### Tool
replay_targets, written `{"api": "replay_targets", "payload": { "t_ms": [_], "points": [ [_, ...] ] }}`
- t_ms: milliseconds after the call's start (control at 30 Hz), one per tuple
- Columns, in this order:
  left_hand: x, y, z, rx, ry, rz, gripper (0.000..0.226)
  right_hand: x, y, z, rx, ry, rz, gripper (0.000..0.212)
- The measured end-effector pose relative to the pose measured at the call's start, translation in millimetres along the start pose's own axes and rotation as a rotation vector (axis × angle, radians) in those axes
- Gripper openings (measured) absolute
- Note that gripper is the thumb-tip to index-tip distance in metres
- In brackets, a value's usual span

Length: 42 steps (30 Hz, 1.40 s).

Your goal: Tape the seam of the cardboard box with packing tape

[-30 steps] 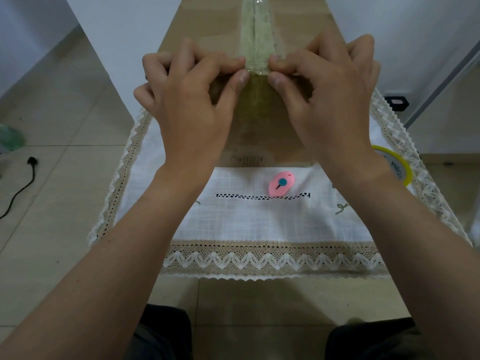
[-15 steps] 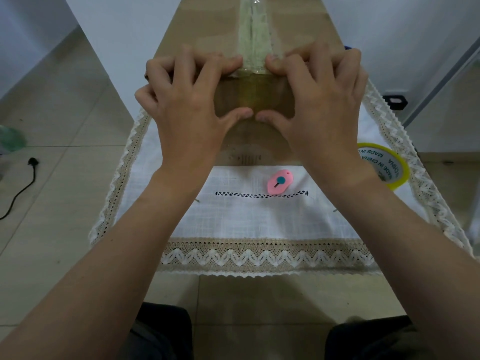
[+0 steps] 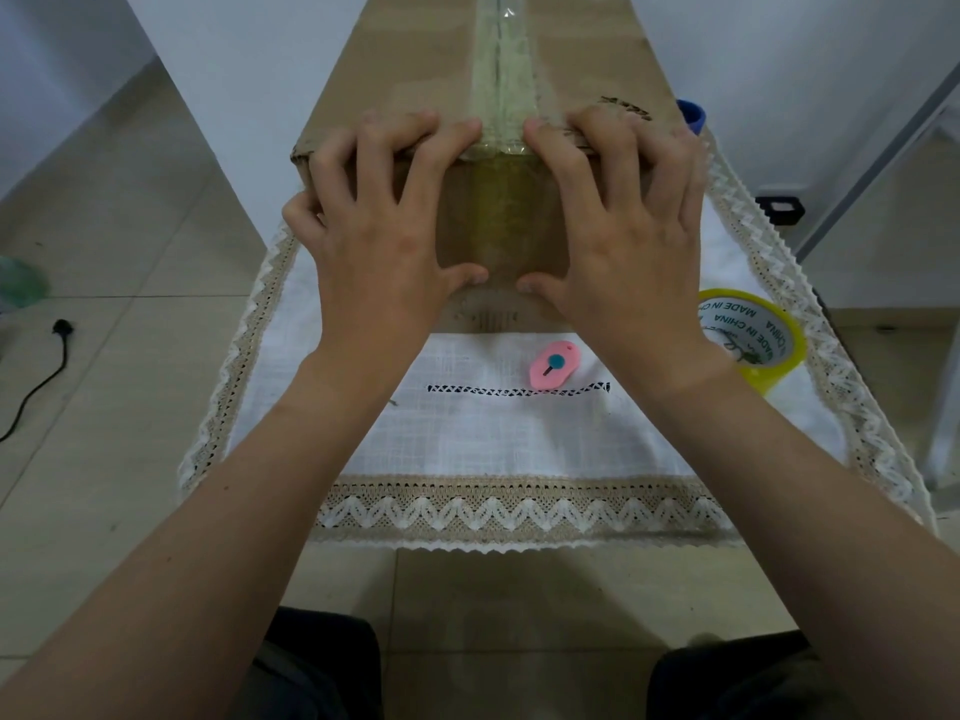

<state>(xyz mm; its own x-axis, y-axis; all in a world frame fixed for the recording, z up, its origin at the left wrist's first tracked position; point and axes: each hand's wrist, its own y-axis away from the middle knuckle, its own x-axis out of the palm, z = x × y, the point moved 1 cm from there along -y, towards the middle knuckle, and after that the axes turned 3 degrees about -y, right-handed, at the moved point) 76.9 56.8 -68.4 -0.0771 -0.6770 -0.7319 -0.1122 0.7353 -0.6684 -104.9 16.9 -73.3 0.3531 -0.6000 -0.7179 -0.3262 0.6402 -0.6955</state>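
A long brown cardboard box (image 3: pixel 415 59) lies on the white lace-edged cloth (image 3: pixel 493 444), its short end facing me. Clear packing tape (image 3: pixel 501 70) runs along the top seam and folds down over the near edge onto the front face. My left hand (image 3: pixel 384 236) and my right hand (image 3: pixel 628 236) lie flat on that front face, one each side of the tape. Their fingertips hook over the top edge, and both thumbs press near the tape's lower end. Neither hand holds anything.
A yellow roll of packing tape (image 3: pixel 748 335) stands on the cloth at the right. A small pink cutter (image 3: pixel 553 365) lies just in front of the box. On the tiled floor at the left lies a black cable with a plug (image 3: pixel 62 330).
Both hands went from pinching the tape at the box's top edge to lying spread on the front face. The thumbs slid down along the tape.
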Motion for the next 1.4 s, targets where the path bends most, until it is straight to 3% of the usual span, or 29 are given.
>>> {"api": "replay_targets", "payload": {
  "t_ms": [233, 500, 733, 867, 1000, 1067, 1167, 1233, 1300, 1400],
  "points": [
    [-2, -4, 0, -0.015, 0.003, -0.025, 0.107, 0, -2, -3, -0.015, -0.061, -0.016, 0.107],
    [-3, -7, 6, 0.015, 0.073, -0.064, 0.083, -4, -10, -17, -0.068, -0.293, -0.142, 0.051],
    [-4, -9, 1, -0.038, 0.126, -0.103, 0.057, -7, -2, -25, -0.063, -0.375, -0.074, 0.048],
    [-6, -9, -12, -0.123, 0.217, -0.178, 0.031, -14, 4, -34, 0.067, -0.527, -0.065, 0.042],
    [-5, -3, -35, -0.078, 0.265, -0.227, 0.028, -24, 9, -52, 0.394, -0.613, -0.067, 0.040],
    [-4, 1, -49, 0.017, 0.293, -0.287, 0.022, -24, 11, -70, 0.499, -0.519, 0.076, 0.039],
    [4, 6, -67, 0.192, 0.426, -0.252, 0.022, -22, 17, -97, 0.582, -0.259, 0.559, 0.045],
    [13, 11, -76, 0.276, 0.491, -0.151, 0.023, -24, 25, -104, 0.637, -0.149, 0.849, 0.063],
    [21, 15, -84, 0.268, 0.527, -0.018, 0.026, -25, 31, -107, 0.667, -0.145, 0.966, 0.080],
    [28, 17, -90, 0.199, 0.524, 0.133, 0.029, -27, 32, -109, 0.681, -0.193, 0.973, 0.088]
  ]
}}
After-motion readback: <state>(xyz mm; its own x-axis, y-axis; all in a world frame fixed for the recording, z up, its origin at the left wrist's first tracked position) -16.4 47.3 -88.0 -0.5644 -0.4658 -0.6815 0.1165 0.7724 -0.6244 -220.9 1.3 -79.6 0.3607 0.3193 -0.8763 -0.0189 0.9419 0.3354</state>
